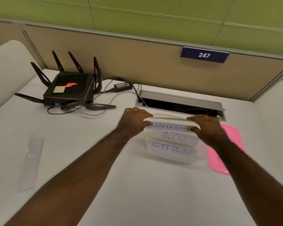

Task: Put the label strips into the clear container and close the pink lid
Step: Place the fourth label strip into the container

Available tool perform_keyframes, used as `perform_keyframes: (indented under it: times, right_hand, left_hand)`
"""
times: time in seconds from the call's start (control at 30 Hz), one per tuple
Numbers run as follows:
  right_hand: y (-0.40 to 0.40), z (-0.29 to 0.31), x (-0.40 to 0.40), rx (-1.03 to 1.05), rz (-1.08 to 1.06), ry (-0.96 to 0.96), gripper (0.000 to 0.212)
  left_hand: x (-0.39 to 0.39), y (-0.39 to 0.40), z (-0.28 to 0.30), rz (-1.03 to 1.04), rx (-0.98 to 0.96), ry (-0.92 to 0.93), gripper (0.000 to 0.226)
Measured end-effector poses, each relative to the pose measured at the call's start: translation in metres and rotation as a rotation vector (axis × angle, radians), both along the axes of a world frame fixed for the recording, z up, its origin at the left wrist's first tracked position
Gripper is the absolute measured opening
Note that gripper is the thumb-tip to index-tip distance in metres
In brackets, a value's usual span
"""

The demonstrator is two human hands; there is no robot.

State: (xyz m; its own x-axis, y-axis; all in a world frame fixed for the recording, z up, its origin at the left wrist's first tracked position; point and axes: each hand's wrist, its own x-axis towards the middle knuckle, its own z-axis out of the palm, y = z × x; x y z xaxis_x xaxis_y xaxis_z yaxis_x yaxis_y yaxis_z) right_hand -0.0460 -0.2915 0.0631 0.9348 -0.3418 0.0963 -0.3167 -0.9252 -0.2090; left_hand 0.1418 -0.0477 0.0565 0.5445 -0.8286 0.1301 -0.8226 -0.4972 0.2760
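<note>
A clear container [171, 158] stands on the white desk, right of centre. Inside it lie white label strips reading SOCKET [176, 138] and STEPHN [171, 150]. Over its far side, a strip reading LABRADOR [169, 126] is pinched at its left end by my left hand [134, 119] and at its right end by my right hand [206, 126]. Another pale strip edge [169, 117] spans between my fingers just above it. The pink lid [227, 147] lies flat on the desk right of the container, partly hidden by my right forearm.
A black router [69, 88] with antennas, a power brick [122, 86] and cables sit at the back left. An open cable hatch [178, 103] lies just behind the container. A clear plastic sleeve [31, 162] lies at the left. A partition with plate 247 [204, 54] bounds the desk.
</note>
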Motion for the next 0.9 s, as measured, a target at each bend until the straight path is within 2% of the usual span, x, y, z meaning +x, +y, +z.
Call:
perform_keyframes:
  times: [0.1, 0.33, 0.67, 0.8, 0.9]
  right_hand:
    - [-0.011, -0.008, -0.014, -0.006, -0.085, 0.041, 0.044]
    - [-0.017, -0.028, -0.021, -0.106, -0.199, 0.128, 0.045]
    - [-0.004, -0.045, -0.005, -0.336, -0.182, 0.345, 0.041]
    - [0.003, -0.048, 0.001, -0.406, -0.159, 0.442, 0.041]
    - [0.005, -0.047, 0.002, -0.418, -0.155, 0.416, 0.046]
  left_hand:
    - [-0.005, -0.022, -0.007, -0.032, 0.037, -0.083, 0.040]
    - [-0.016, -0.056, -0.022, -0.051, 0.280, -0.253, 0.036]
    - [-0.037, -0.074, -0.032, 0.007, 0.558, -0.311, 0.025]
    - [-0.041, -0.076, -0.041, 0.016, 0.540, -0.313, 0.026]
    - [-0.039, -0.072, -0.043, 0.006, 0.427, -0.290, 0.033]
